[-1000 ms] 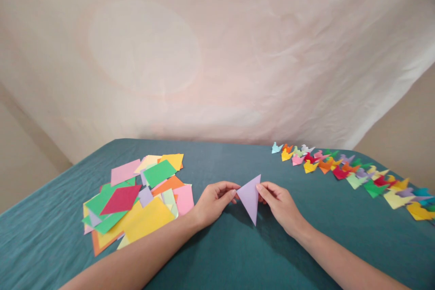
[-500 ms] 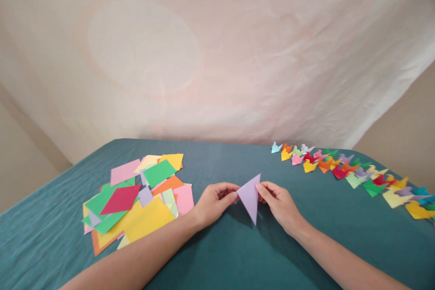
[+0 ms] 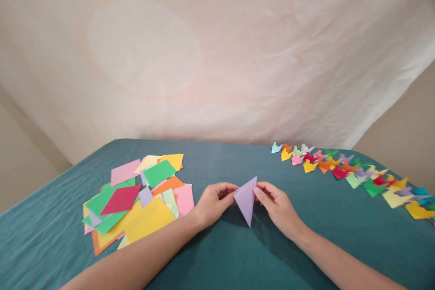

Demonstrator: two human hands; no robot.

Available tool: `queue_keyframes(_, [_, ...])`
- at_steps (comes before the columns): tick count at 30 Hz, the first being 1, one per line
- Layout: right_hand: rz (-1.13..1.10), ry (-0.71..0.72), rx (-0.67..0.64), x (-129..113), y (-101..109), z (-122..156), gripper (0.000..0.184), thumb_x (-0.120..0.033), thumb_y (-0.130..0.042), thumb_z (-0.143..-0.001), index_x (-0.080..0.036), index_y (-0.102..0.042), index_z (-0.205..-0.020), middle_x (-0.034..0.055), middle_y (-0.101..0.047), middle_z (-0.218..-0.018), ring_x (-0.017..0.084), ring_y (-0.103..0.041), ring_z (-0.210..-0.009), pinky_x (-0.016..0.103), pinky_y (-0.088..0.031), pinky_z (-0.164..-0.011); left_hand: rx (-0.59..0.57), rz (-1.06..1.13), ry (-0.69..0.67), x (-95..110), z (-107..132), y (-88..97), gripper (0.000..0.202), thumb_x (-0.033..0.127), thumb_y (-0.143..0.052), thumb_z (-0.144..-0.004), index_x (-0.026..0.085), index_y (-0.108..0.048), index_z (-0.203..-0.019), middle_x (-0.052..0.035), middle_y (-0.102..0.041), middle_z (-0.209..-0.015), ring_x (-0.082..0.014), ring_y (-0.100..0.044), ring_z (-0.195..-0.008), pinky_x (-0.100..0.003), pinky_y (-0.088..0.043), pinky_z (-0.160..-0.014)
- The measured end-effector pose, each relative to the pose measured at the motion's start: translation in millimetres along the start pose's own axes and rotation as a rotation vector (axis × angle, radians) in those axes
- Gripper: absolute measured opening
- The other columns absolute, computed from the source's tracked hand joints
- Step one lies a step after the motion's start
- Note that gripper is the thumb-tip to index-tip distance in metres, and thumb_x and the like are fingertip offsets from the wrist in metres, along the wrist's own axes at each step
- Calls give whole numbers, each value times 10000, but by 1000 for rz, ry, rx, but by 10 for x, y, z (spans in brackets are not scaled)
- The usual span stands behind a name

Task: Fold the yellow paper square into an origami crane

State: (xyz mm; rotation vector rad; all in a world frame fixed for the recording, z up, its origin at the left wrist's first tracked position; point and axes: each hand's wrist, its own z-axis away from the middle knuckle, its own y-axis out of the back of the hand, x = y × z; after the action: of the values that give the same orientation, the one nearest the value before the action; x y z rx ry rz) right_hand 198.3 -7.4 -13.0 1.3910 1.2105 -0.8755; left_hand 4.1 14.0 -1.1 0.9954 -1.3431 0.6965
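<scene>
A lilac paper folded into a triangle (image 3: pixel 246 198) is held just above the teal tablecloth (image 3: pixel 238 253), one point down. My left hand (image 3: pixel 212 203) pinches its left corner with curled fingers. My right hand (image 3: pixel 277 207) pinches its right edge, thumb and forefinger closed on the paper. Both forearms reach in from the near edge.
A loose heap of coloured paper squares (image 3: pixel 136 197) lies at the left of the table. Several folded paper figures (image 3: pixel 353 172) in many colours run in a row along the right side. A pale draped sheet (image 3: pixel 217 54) hangs behind the table.
The triangle has shifted slightly left and narrowed a little as my hands drew closer together; the heap and the row of figures are unchanged.
</scene>
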Motion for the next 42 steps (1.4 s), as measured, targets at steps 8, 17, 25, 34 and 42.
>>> queue_keyframes(8, [355, 403, 45, -75, -26, 104, 435, -241, -452, -869, -237, -386, -1299, 128, -433, -1297, 133, -556, -715, 334, -501, -736, 192, -309, -76, -2, 6, 12, 320, 134, -491, -756, 162, -604, -1054, -2, -644, -744, -115, -566, -649, -225, -452, -641])
queue_keyframes(17, [595, 597, -267, -141, -57, 127, 584, -164, -392, -878, -230, -171, -1414, 124, -351, -1403, 185, -571, -958, 364, -485, -853, 181, -348, -212, 11, 59, -27, 406, 89, -495, -739, 183, -531, -1133, -1, -641, -829, -116, -591, -749, -232, -468, -725])
queue_keyframes(25, [625, 597, -264, -236, 28, 113, 516, -196, -453, -865, -201, -287, -1353, 125, -466, -1240, 186, -553, -947, 342, -487, -832, 194, -367, -254, 35, 66, -17, 330, 174, -504, -807, 184, -526, -1136, 6, -625, -779, -111, -579, -716, -229, -459, -712])
queue_keyframes(34, [640, 589, -227, -182, 138, 43, 150, -228, -490, -867, -179, -576, -980, 74, -564, -909, 189, -541, -832, 340, -458, -742, 228, -421, -189, 13, 38, 44, 314, 171, -485, -820, 225, -593, -1110, 12, -634, -797, -115, -562, -708, -219, -450, -680])
queue_keyframes(42, [547, 466, -222, -26, 209, 1, 164, -176, -443, -891, -198, -604, -916, 48, -568, -859, 156, -548, -796, 298, -443, -725, 165, -639, -172, -93, -3, 79, 259, 174, -455, -837, 227, -679, -956, -7, -653, -846, -137, -583, -730, -236, -443, -672])
